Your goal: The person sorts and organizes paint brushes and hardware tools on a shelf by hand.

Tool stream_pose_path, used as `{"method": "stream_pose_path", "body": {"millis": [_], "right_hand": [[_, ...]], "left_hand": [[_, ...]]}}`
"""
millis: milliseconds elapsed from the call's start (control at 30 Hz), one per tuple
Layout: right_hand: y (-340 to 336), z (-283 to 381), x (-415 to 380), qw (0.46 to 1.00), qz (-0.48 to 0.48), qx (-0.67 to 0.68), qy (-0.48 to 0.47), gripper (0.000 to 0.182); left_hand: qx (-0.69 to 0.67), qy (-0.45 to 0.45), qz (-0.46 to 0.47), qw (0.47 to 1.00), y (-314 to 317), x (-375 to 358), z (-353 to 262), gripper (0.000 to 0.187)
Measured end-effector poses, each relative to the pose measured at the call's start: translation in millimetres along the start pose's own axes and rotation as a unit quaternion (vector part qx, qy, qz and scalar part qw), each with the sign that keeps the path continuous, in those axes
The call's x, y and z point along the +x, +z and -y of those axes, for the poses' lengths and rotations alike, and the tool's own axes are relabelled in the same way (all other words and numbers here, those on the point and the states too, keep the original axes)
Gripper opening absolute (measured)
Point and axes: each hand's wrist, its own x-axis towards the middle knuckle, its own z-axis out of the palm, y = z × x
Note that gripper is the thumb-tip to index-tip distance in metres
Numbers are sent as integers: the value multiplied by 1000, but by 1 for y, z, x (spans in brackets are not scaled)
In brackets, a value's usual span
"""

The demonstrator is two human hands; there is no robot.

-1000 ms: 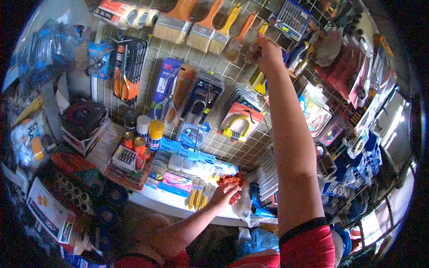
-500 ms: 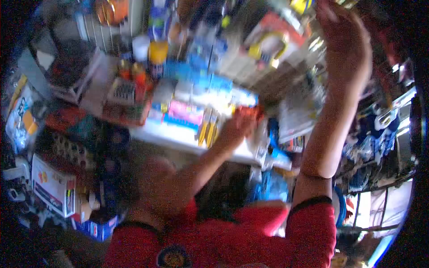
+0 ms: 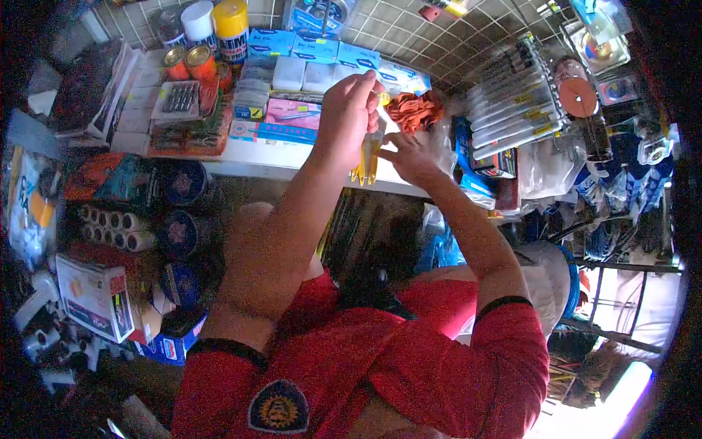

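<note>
My left hand (image 3: 346,117) is closed above the white shelf (image 3: 256,156), thumb uppermost and fingers curled. A small yellow piece (image 3: 384,98) shows at its fingertips; I cannot tell what the fist holds. My right hand (image 3: 411,159) is lower and to the right, fingers apart, its fingertips close to yellow pointed pieces (image 3: 364,173) at the shelf's front edge. Just beyond it lies a crumpled orange-red bundle (image 3: 415,111). Left of my left hand are pink and blue flat boxes (image 3: 292,115), partly covered by the wrist.
Spray cans (image 3: 231,29) and small orange tins (image 3: 199,63) stand at the back left. Blue boxes (image 3: 316,48) are stacked behind my hands. Clear tubes (image 3: 512,102) hang at the right against wire mesh (image 3: 409,36). White rolls (image 3: 117,228) are stacked lower left.
My right hand has come down from the upper right to the shelf. My left hand has moved from the orange-red bundle up and leftward into a fist. The view is sharper.
</note>
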Motion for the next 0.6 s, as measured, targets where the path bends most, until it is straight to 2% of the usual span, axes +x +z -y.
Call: {"method": "stream_pose_path", "body": {"millis": [133,200,267,300,333,400,433,467,533,600], "right_hand": [[19,-1,15,998,9,-30,-61,41],[20,-3,18,996,5,-58,-70,35],[18,-8,24,997,17,-22,-66,29],[14,-10,23,993,-22,-49,-109,25],[12,-11,23,993,-21,-48,-107,25],[13,-14,24,994,26,-27,-101,24],[18,-15,25,992,-34,-5,-125,22],[17,-14,26,992,-33,-4,-125,22],[14,-11,31,987,152,-55,-24,30],[27,-20,27,988,151,-35,-30,29]], "left_hand": [[63,-5,15,998,-5,6,5,29],[59,-10,14,998,-6,7,4,29],[58,-10,18,998,-8,6,4,29],[56,-9,18,998,-9,6,3,29],[54,-8,18,998,-10,6,4,29],[49,-4,11,999,-9,7,4,27],[43,4,4,999,-8,7,4,26],[42,3,3,999,-8,6,4,26],[40,14,-4,999,-6,5,5,27],[48,23,-1,999,-7,4,5,28]]}}
